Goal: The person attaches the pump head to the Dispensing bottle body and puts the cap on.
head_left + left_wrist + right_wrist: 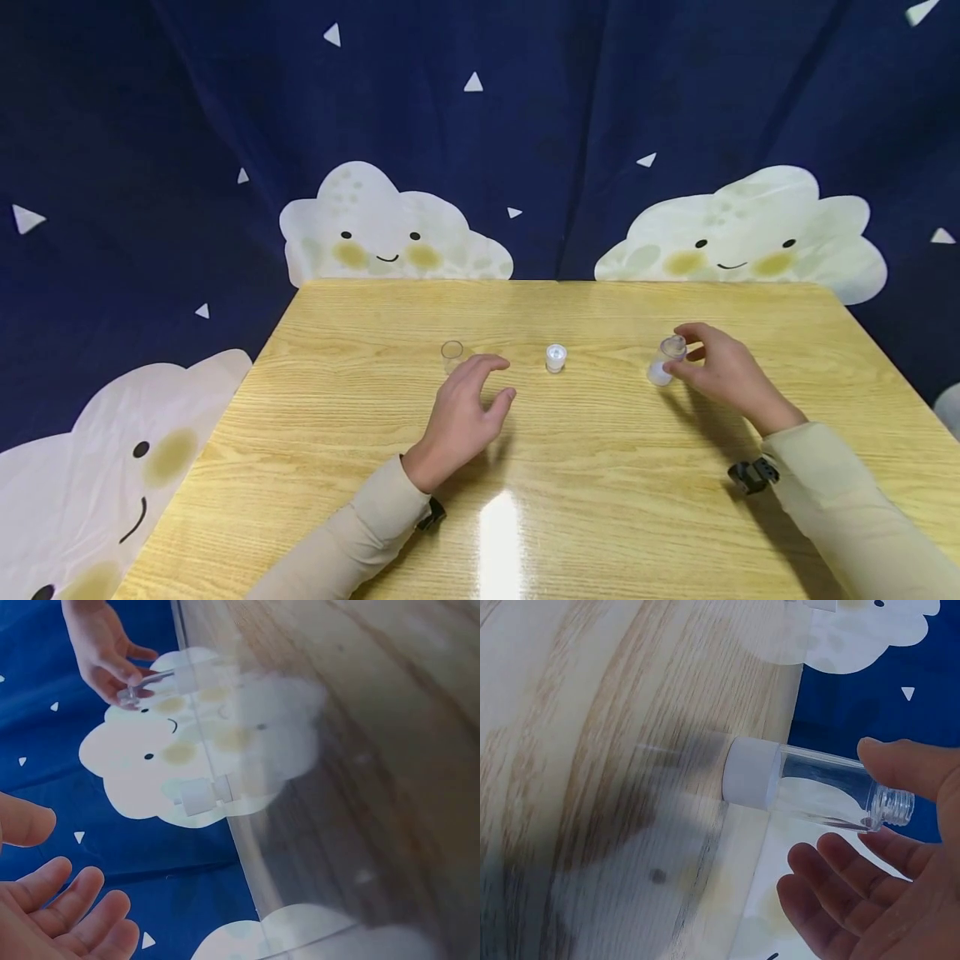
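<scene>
My right hand [718,367] pinches a clear bottle [821,787] near its threaded neck, thumb on one side and a finger on the other. The bottle stands upright on the table, and its lower part is white. My left hand [467,408] hovers over the table with thumb and fingers apart, holding nothing. Just beyond its fingers is a clear, open-topped cylinder [452,357], partly hidden behind the hand in the head view. Between the two hands stands a small white piece [555,358]; the left wrist view shows it as a white cylinder with a narrower tip.
A glossy wood-grain table [600,500] reflects a bright light near its front. Behind its far edge hangs a dark blue cloth [555,125] printed with smiling clouds and white triangles. Each wrist wears a small black device [753,477].
</scene>
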The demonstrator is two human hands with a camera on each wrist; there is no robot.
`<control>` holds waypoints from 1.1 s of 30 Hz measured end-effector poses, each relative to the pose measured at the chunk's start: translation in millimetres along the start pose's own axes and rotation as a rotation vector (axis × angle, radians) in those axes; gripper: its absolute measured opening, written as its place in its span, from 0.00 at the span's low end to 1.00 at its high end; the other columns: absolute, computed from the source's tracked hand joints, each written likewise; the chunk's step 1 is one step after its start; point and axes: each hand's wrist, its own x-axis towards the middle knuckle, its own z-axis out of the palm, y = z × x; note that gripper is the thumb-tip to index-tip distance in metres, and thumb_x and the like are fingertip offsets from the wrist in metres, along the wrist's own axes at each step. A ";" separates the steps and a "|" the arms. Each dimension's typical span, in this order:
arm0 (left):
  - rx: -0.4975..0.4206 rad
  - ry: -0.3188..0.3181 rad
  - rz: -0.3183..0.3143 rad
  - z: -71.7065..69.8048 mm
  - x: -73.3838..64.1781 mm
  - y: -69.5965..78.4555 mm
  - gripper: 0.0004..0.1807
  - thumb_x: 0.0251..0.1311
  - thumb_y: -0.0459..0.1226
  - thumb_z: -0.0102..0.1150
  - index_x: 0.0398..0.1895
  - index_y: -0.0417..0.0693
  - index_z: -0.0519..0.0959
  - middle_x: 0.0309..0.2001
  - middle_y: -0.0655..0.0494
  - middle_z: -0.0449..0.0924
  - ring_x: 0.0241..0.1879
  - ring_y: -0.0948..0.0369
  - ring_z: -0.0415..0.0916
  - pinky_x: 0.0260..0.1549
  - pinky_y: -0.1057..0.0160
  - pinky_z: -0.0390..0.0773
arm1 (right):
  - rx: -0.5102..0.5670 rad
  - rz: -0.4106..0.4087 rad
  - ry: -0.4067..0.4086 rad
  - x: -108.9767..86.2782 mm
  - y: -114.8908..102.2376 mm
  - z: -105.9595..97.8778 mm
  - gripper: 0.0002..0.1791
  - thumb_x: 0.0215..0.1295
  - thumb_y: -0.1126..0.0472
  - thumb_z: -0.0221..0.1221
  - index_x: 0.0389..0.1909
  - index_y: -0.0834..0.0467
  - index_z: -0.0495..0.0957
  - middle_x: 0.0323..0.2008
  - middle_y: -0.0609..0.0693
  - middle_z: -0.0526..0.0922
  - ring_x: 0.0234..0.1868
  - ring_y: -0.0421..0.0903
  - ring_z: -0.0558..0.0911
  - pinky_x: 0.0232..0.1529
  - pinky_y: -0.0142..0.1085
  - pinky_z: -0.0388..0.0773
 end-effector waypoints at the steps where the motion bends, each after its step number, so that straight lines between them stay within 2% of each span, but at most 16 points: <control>1: -0.001 0.000 0.000 0.0 0.2 -0.2 0.17 0.63 0.38 0.62 0.55 0.44 0.79 0.56 0.50 0.81 0.59 0.53 0.78 0.58 0.53 0.78 | 0.000 0.004 -0.003 0.1 -0.5 0.3 0.36 0.64 0.54 0.64 0.66 0.69 0.65 0.59 0.70 0.75 0.51 0.66 0.81 0.41 0.48 0.82; 5: -0.011 -0.013 -0.007 -0.3 0.6 -0.2 0.18 0.63 0.38 0.62 0.55 0.43 0.79 0.56 0.50 0.81 0.59 0.53 0.77 0.59 0.52 0.77 | -0.014 0.011 -0.015 0.9 -0.6 1.5 0.35 0.65 0.53 0.63 0.66 0.70 0.65 0.58 0.71 0.76 0.51 0.66 0.81 0.39 0.47 0.81; 13: -0.025 -0.026 -0.024 -0.2 -0.3 0.0 0.18 0.64 0.39 0.62 0.55 0.44 0.79 0.57 0.50 0.81 0.60 0.53 0.77 0.59 0.51 0.77 | -0.043 -0.014 0.001 0.8 0.3 5.1 0.28 0.70 0.54 0.59 0.63 0.69 0.71 0.56 0.72 0.78 0.49 0.66 0.82 0.42 0.54 0.81; 19: -0.024 -0.029 -0.024 0.0 -1.5 -0.2 0.17 0.64 0.39 0.61 0.55 0.43 0.79 0.56 0.51 0.81 0.60 0.53 0.77 0.60 0.51 0.77 | -0.029 0.016 -0.016 1.6 1.9 6.4 0.28 0.70 0.51 0.60 0.62 0.67 0.73 0.52 0.70 0.81 0.48 0.65 0.83 0.40 0.51 0.82; 33: -0.016 0.002 -0.011 -2.6 -3.0 -0.9 0.16 0.64 0.39 0.61 0.54 0.45 0.79 0.56 0.52 0.82 0.58 0.54 0.78 0.58 0.53 0.78 | -0.016 0.023 -0.030 4.9 1.5 7.1 0.27 0.68 0.53 0.62 0.60 0.67 0.72 0.48 0.70 0.83 0.46 0.63 0.84 0.35 0.42 0.81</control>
